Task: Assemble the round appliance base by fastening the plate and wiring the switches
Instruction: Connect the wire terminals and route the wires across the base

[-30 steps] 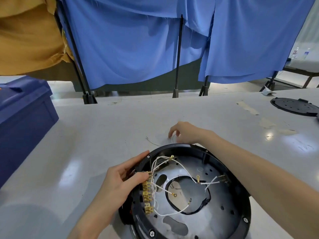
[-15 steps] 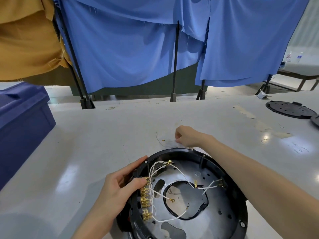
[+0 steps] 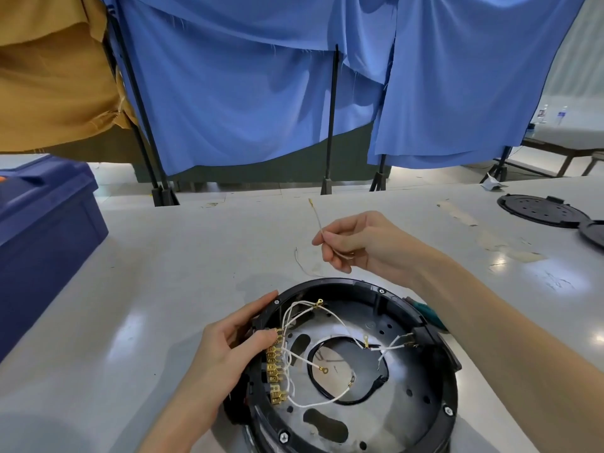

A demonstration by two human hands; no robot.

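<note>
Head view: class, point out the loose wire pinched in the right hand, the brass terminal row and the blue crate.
loose wire [image 3: 315, 218], head view, mid-length, below its gold tip.
brass terminal row [image 3: 275, 371], head view, middle of the row.
blue crate [image 3: 49, 243], head view, its side wall.

Both bare here: left hand [image 3: 235, 349] at seven o'clock, right hand [image 3: 358, 243] just off centre toward three, left forearm [image 3: 183, 416] and right forearm [image 3: 490, 325] uncovered to the frame edge.
</note>
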